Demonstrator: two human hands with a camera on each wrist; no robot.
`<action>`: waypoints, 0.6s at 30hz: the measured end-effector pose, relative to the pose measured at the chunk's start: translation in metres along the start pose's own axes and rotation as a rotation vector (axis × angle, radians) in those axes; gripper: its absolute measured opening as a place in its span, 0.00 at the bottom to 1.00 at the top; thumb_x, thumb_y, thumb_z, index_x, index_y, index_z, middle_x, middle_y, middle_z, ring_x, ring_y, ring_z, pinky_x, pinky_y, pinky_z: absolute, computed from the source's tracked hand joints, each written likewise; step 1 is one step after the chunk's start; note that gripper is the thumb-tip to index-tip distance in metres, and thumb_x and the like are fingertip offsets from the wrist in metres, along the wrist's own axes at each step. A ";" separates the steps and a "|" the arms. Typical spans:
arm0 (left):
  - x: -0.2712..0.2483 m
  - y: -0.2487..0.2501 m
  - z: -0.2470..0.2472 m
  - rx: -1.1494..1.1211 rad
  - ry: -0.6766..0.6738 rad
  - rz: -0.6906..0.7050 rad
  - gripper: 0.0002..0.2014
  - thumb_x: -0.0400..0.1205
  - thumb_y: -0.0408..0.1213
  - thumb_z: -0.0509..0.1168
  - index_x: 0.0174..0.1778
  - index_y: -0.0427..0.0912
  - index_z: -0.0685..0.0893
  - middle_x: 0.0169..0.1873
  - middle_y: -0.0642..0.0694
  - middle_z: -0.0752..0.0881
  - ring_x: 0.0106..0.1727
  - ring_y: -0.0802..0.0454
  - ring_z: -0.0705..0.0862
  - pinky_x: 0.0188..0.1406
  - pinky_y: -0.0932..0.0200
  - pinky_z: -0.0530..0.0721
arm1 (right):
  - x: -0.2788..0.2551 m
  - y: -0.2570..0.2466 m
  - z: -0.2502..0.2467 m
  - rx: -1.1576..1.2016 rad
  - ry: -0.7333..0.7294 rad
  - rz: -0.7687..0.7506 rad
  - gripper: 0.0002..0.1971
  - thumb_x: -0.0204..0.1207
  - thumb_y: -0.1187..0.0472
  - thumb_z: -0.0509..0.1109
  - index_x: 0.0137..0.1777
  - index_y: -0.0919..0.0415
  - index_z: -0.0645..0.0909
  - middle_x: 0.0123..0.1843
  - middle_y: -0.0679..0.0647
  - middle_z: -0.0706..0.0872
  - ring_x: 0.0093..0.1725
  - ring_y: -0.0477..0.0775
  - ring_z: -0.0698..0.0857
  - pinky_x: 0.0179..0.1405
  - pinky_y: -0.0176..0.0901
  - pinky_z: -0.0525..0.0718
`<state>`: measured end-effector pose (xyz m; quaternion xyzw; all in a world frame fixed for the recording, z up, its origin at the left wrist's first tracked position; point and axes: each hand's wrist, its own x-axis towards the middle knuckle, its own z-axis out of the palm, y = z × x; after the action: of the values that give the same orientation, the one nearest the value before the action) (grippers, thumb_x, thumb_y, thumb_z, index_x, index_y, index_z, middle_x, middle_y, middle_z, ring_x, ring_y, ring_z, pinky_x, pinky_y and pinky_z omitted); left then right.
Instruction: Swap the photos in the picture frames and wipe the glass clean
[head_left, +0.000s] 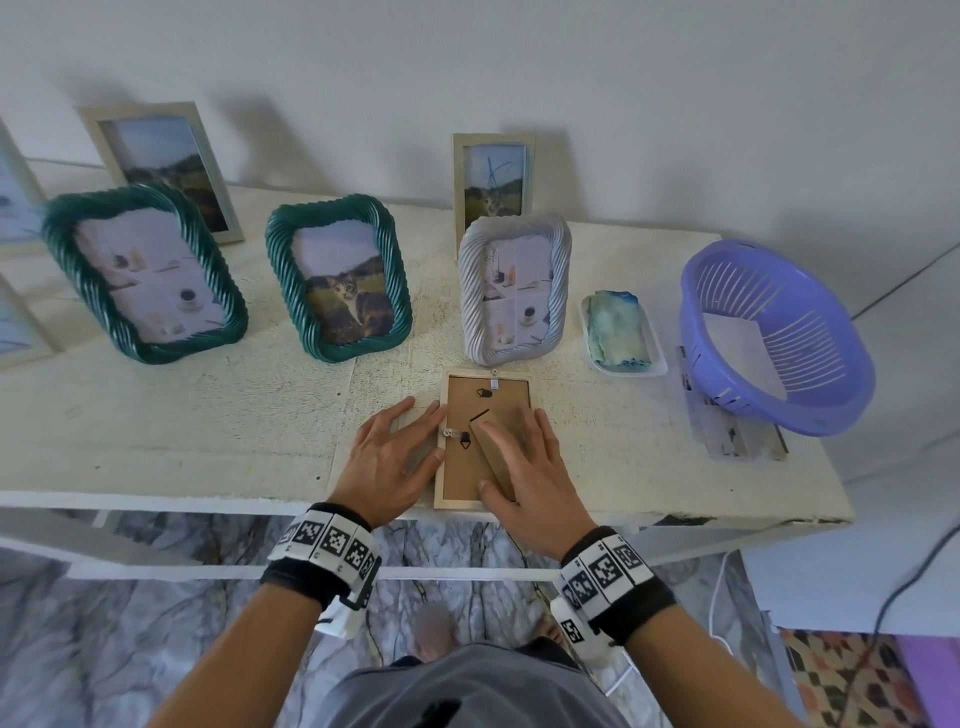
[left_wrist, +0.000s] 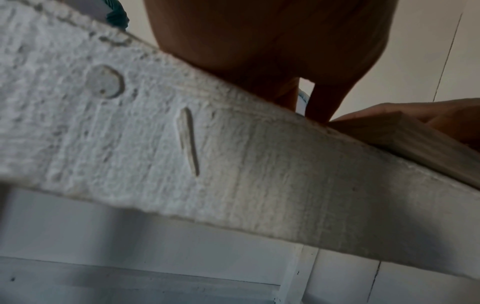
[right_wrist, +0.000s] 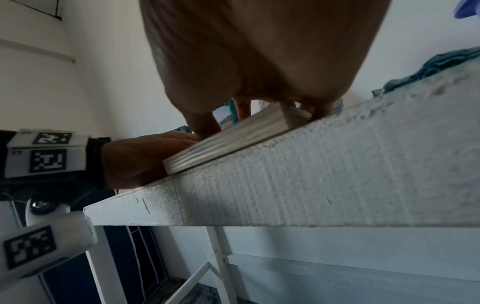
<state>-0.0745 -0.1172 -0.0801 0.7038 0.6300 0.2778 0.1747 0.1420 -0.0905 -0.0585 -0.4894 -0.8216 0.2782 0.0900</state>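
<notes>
While both hands lie spread flat, fingers straight and holding nothing, a pale wooden frame (head_left: 480, 441) lies face down at the near edge of the white table (head_left: 208, 415), its brown backing board up. The left hand (head_left: 395, 457) rests on the table just left of the frame, fingertips touching its left rail. The right hand (head_left: 530, 467) presses on the backing and its folded stand. Just beyond stands a white ribbed frame (head_left: 514, 288), with two green ribbed frames (head_left: 337, 280) further left. To the right, a folded green cloth (head_left: 621, 330) sits on a white tray, near a purple basket (head_left: 779, 338).
</notes>
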 end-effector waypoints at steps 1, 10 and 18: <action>0.000 0.001 -0.001 0.000 -0.003 -0.004 0.30 0.82 0.57 0.53 0.80 0.52 0.73 0.67 0.61 0.68 0.80 0.47 0.66 0.76 0.48 0.60 | 0.000 -0.001 0.000 0.008 0.006 0.002 0.32 0.80 0.48 0.62 0.82 0.37 0.53 0.88 0.57 0.39 0.85 0.58 0.31 0.83 0.58 0.47; 0.004 0.023 0.002 -0.365 -0.030 -0.159 0.24 0.85 0.40 0.57 0.79 0.51 0.72 0.73 0.50 0.79 0.78 0.55 0.72 0.78 0.55 0.71 | 0.000 0.002 -0.018 0.268 0.066 0.084 0.24 0.88 0.50 0.54 0.83 0.39 0.57 0.88 0.53 0.50 0.86 0.50 0.48 0.81 0.49 0.50; 0.019 0.071 -0.027 -0.835 0.249 -0.495 0.11 0.89 0.41 0.58 0.65 0.52 0.81 0.57 0.51 0.89 0.51 0.51 0.91 0.58 0.50 0.87 | -0.003 -0.001 -0.041 0.493 0.080 0.096 0.23 0.86 0.44 0.58 0.78 0.46 0.68 0.76 0.43 0.72 0.75 0.40 0.71 0.77 0.52 0.72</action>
<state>-0.0336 -0.1114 -0.0129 0.3649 0.6291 0.5385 0.4256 0.1601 -0.0788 -0.0237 -0.5016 -0.7005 0.4547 0.2258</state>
